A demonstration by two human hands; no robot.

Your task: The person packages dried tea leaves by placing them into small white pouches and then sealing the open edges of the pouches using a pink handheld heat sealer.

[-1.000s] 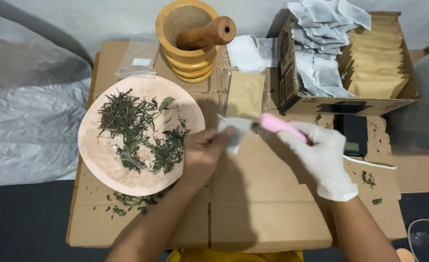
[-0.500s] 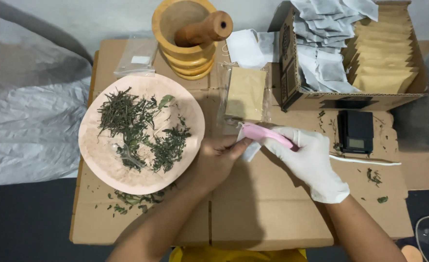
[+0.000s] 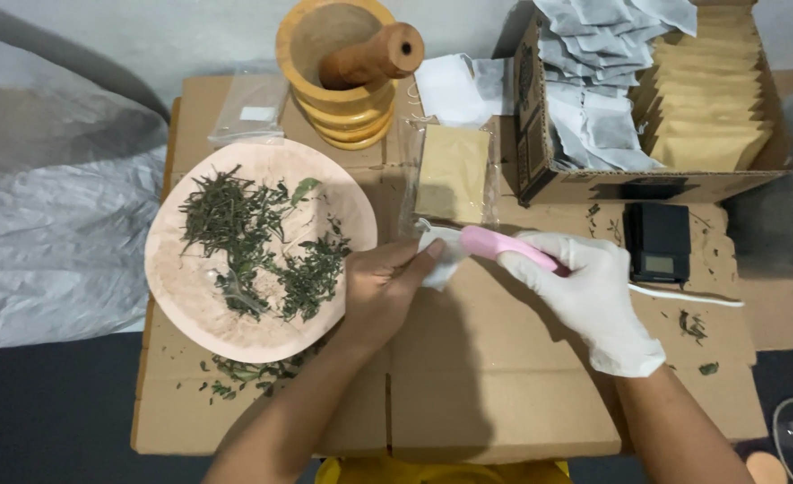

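My bare left hand (image 3: pixel 385 289) pinches a small white filter bag (image 3: pixel 438 254) at the middle of the cardboard top. My right hand (image 3: pixel 591 289), in a white glove, grips a pink handled tool (image 3: pixel 501 245) with its tip against the bag's upper edge; a white cord (image 3: pixel 683 296) trails from the tool to the right. Just left of my left hand sits a pink plate (image 3: pixel 177 291) holding dried green herbs (image 3: pixel 253 237). A brown paper pouch in a clear sleeve (image 3: pixel 452 173) lies just beyond the bag.
A wooden mortar with pestle (image 3: pixel 347 63) stands at the back. A cardboard box (image 3: pixel 593 190) at the back right holds white filter bags (image 3: pixel 593 81) and brown pouches (image 3: pixel 706 99). A small black scale (image 3: pixel 658 242) sits before it. Herb crumbs (image 3: pixel 244 375) lie below the plate.
The bag and the pink tool shifted slightly left then back toward the centre, staying together. The tool's tip now rests on the bag's top edge, and my left fingers have re-gripped the bag.
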